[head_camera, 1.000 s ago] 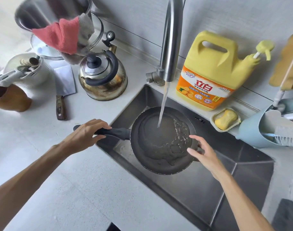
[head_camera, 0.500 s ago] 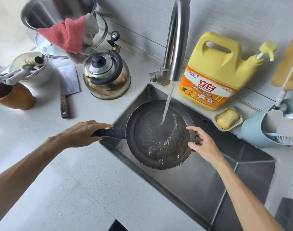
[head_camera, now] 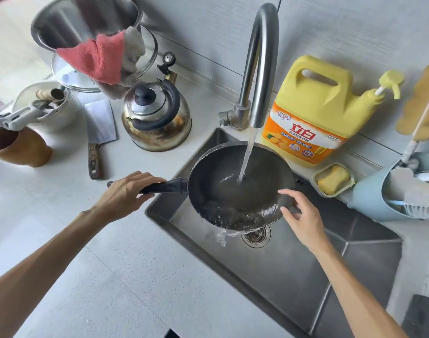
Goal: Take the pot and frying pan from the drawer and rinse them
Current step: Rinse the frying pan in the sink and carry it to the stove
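A black frying pan (head_camera: 223,167) hangs over the steel sink (head_camera: 293,269), tilted toward me, and water spills off its near rim. A stream from the curved tap (head_camera: 259,69) lands inside it. My left hand (head_camera: 125,193) is shut on the pan's black handle. My right hand (head_camera: 298,215) is at the pan's right rim, thumb on the edge and fingers spread beside it. A steel pot (head_camera: 84,20) stands at the back left of the counter on a glass lid, with a red cloth (head_camera: 98,57) draped over its rim.
A kettle (head_camera: 157,118), a cleaver (head_camera: 98,132), a white utensil holder (head_camera: 45,111) and a brown cup (head_camera: 18,147) crowd the left of the counter. A yellow detergent jug (head_camera: 315,111), a soap dish (head_camera: 332,180) and a blue caddy (head_camera: 388,196) line the sink's far side. The drain (head_camera: 256,236) lies below the pan.
The pan has gone from level under the stream to tilted toward me, and the water in it now pours over its near rim into the sink. Both hands stay at the pan.
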`<state>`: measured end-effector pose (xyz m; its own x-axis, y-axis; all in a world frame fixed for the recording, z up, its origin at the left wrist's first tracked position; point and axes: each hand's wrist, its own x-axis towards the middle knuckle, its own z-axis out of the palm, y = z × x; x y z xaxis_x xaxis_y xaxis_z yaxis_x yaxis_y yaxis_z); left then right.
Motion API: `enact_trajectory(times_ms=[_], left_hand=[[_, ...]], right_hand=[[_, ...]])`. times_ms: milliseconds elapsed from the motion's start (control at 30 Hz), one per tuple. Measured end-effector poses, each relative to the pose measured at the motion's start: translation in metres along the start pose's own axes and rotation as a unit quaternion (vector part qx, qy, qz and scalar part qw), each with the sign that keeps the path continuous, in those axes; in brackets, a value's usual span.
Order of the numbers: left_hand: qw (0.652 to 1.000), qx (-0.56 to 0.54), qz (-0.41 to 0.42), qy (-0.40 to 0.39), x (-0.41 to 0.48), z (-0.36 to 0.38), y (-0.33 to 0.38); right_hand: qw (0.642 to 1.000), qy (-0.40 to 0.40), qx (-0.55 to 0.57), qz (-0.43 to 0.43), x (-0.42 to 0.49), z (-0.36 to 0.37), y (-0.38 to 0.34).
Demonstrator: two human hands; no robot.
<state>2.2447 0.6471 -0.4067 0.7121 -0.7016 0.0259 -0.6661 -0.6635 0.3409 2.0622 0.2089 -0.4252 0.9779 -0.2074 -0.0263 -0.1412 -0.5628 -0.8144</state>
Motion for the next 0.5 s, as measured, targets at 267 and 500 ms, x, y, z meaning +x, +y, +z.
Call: enact_trajectory(times_ms=[267,500], left_hand=[[0.997,0.037,-0.011,0.06,0.002,0.01,0.016],[0.996,0.047,-0.024,0.068,0.006,0.012,0.02]], right_hand=[[0.993,0.056,-0.095,-0.051,-0.008,0.002,0.01],[0.987,0.08,-0.109,-0.081,-0.006,-0.004,0.006]])
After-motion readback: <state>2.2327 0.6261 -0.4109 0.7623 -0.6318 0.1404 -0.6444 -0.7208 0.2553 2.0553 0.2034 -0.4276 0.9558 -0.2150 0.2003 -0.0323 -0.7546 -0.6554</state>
